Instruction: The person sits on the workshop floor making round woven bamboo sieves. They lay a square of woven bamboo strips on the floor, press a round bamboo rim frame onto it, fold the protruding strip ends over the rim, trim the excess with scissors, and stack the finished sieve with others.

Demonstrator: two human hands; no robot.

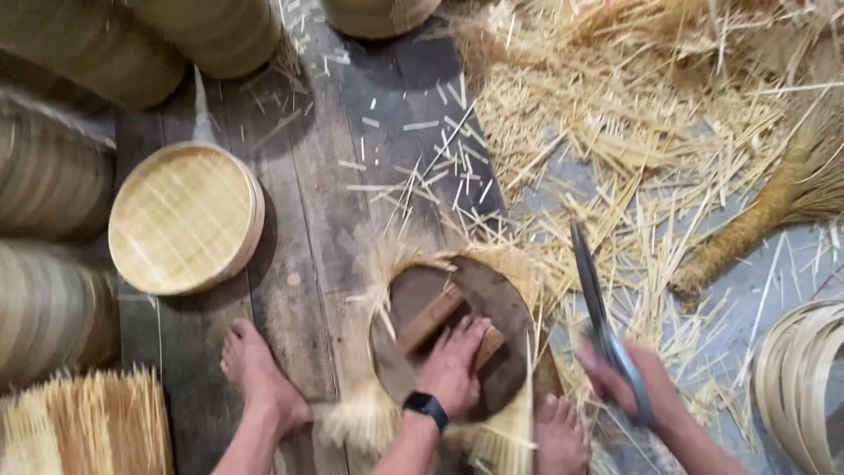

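Observation:
My left hand (pixel 453 362), with a black watch on the wrist, presses flat on a round dark wooden disc (pixel 492 308) that lies over a woven bamboo mat whose loose strip ends (pixel 400 259) stick out around the rim. A wooden block (pixel 431 318) lies under my fingers. My right hand (pixel 629 380) grips a pair of large scissors (pixel 591 295), blades pointing up and away, just right of the disc. My bare feet (pixel 255 369) rest on either side.
A finished round bamboo tray (pixel 185 218) lies to the left, with stacks of similar trays (pixel 53 176) behind it. Cut bamboo slivers (pixel 633 123) litter the floor on the right. A straw broom (pixel 774 207) and bamboo hoops (pixel 800 378) lie at right.

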